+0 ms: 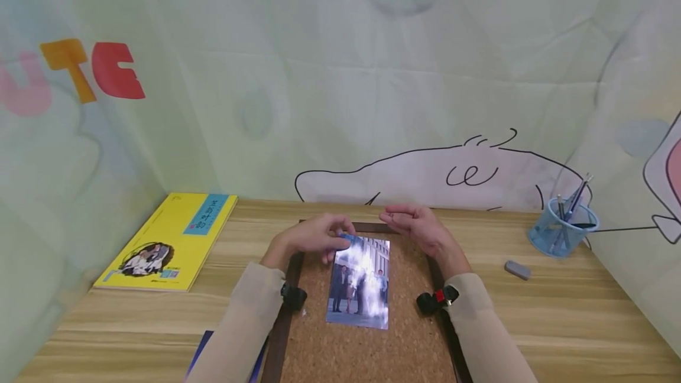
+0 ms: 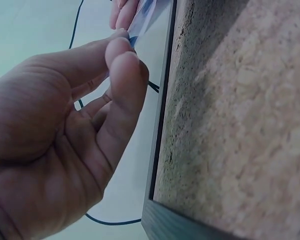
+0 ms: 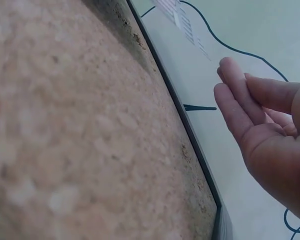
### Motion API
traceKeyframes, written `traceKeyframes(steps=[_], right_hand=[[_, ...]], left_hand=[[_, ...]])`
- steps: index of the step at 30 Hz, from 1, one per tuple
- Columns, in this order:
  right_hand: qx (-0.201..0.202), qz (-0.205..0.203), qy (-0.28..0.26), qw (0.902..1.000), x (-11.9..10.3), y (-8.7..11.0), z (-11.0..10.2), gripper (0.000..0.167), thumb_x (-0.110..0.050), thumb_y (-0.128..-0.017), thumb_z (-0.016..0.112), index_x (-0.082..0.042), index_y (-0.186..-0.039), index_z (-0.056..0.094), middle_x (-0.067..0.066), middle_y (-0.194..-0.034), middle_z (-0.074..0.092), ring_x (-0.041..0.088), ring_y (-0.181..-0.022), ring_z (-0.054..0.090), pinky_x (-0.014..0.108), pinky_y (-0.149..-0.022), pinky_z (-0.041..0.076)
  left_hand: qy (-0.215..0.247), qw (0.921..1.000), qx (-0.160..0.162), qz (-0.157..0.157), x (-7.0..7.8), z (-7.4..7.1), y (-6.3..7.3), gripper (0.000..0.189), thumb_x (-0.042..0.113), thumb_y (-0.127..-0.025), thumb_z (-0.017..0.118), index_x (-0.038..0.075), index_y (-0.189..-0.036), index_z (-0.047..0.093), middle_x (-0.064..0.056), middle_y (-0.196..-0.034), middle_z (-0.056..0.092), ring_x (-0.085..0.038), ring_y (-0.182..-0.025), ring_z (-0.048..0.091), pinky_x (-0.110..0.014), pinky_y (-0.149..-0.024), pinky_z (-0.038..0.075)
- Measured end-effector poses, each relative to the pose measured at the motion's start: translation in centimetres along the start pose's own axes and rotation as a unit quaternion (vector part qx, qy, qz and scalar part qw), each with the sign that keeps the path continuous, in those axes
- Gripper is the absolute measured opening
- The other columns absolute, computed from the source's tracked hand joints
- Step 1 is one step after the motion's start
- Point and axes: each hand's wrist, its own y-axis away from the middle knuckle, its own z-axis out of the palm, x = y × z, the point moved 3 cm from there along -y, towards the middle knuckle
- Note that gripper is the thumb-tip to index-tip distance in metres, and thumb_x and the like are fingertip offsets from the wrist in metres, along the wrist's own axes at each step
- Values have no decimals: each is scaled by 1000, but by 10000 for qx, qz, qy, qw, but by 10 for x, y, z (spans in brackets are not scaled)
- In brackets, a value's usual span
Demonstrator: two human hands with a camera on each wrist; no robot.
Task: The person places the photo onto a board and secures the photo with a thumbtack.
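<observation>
Your left hand (image 1: 315, 235) pinches the photo (image 1: 357, 297) at its far left corner, thumb and fingers clamped on it. The photo is over the cork board (image 1: 367, 356) with its dark frame (image 1: 278, 350). Your right hand (image 1: 425, 234) is near the photo's far right corner, apart from it, fingers close together and fairly straight. On the surface (image 1: 590, 324), a yellow book (image 1: 197, 250) lies left.

Speckled tan cork board (image 1: 367, 354) with dark brown frame (image 1: 276, 344); glossy bluish-violet rectangular photograph (image 1: 357, 294).
Bright yellow rectangular book (image 1: 154, 232), blue cover panel (image 1: 206, 215); light-blue mesh cup (image 1: 546, 237); brown-streaked wood-grain tabletop (image 1: 596, 330).
</observation>
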Motion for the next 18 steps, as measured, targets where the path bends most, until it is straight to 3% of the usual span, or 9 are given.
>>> traceKeyframes(steps=[4,14,18], right_hand=[[29,-84,-131,9999,0,1,0,39,3,-103,49,18,-138,41,26,-129,61,20,-112,67,37,-103,45],[137,-80,-392,9991,-1,0,-1,39,2,-104,47,17,-139,39,23,-121,63,17,-101,70,35,-99,49],[131,-139,-576,9982,0,-2,-1,35,4,-103,48,18,-134,41,12,-108,66,16,-96,69,31,-92,53]], left_hand=[[-41,10000,5,-33,0,0,0,20,8,-99,63,3,-118,60,-11,-81,60,-14,-52,60,-33,-53,55],[-51,9999,37,-110,0,-1,1,20,8,-99,63,3,-118,60,-9,-81,59,-14,-53,60,-32,-54,55],[-68,9999,54,-109,0,0,0,19,8,-99,63,4,-117,60,-9,-77,60,-15,-53,59,-32,-53,55]])
